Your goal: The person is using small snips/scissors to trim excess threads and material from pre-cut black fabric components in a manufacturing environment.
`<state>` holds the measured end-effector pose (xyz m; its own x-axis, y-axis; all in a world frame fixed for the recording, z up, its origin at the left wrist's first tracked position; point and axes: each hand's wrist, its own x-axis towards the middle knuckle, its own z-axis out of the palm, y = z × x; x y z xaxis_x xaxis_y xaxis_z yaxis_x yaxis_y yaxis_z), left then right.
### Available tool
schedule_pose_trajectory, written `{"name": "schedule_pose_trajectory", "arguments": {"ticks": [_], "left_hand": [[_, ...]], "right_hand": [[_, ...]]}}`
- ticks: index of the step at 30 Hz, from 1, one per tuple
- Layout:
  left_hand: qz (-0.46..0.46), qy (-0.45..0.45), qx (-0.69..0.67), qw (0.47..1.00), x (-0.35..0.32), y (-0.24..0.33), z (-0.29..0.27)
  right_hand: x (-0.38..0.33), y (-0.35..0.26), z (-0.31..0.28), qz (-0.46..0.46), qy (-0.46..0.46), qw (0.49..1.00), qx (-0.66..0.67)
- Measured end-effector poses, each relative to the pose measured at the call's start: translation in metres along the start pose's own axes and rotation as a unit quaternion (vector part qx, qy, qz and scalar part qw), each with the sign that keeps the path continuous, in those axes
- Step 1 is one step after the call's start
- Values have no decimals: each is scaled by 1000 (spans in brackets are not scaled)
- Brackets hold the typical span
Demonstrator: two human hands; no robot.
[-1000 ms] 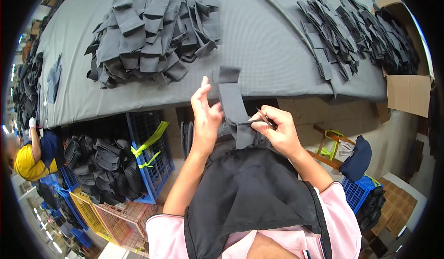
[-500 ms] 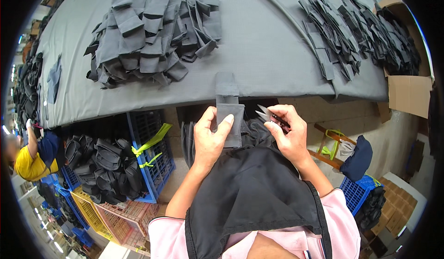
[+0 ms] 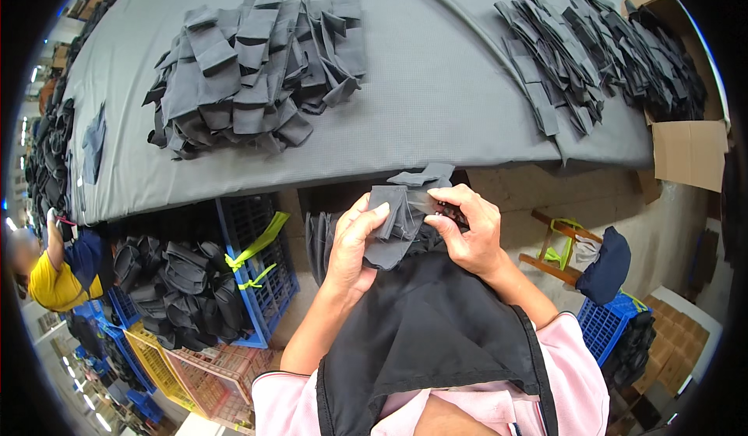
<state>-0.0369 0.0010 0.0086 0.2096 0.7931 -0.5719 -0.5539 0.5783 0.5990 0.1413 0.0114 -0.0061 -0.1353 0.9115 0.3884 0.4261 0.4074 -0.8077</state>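
My left hand (image 3: 352, 243) pinches a dark grey fabric pocket piece (image 3: 392, 237) in front of my black apron (image 3: 428, 319), thumb on top. The piece is bent, its loose flap standing up towards the table edge. In my right hand (image 3: 477, 235) are small thread snips (image 3: 421, 203), mostly covered by the fingers. Their pale blades lie against the right edge of the fabric, and whether they are closed on a thread I cannot make out. More dark fabric pieces (image 3: 319, 237) lie below the hands, partly hidden.
A grey-covered table (image 3: 421, 116) spans the far side, bearing a heap of fabric pieces (image 3: 249, 77) and a second pile (image 3: 557, 62) near a cardboard box (image 3: 689, 151). Crates (image 3: 257, 303) stand left, a wooden stool (image 3: 545, 268) right. Another person (image 3: 58, 268) is far left.
My right hand has moved left, bringing the snips up to the fabric. The pocket piece, which hung flat and long, is now bent and turned in my left hand.
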Motion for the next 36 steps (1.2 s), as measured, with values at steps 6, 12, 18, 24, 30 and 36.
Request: {"name": "schedule_pose_trajectory", "arguments": {"ticks": [6,12,18,24,30,36], "left_hand": [[-24,-15,-32,999,-1,-2,1],[-32,-40,-36,998,-2,-2,0],[-53,-57,-93,993,-3,-1,1],[-50,-79,-111,989,0,-6,-8],[-48,-136,-134,980,3,-9,-10],[-58,-128,-151,978,1,-13,-11]], "right_hand": [[1,0,1,19,6,998,60],[-1,0,0,6,-10,1000,23],[-6,4,2,-12,13,999,30],[-8,-7,-9,27,3,1000,0],[-6,-8,-10,-16,-11,1000,10],[-8,-11,-10,-10,-2,1000,7]]}}
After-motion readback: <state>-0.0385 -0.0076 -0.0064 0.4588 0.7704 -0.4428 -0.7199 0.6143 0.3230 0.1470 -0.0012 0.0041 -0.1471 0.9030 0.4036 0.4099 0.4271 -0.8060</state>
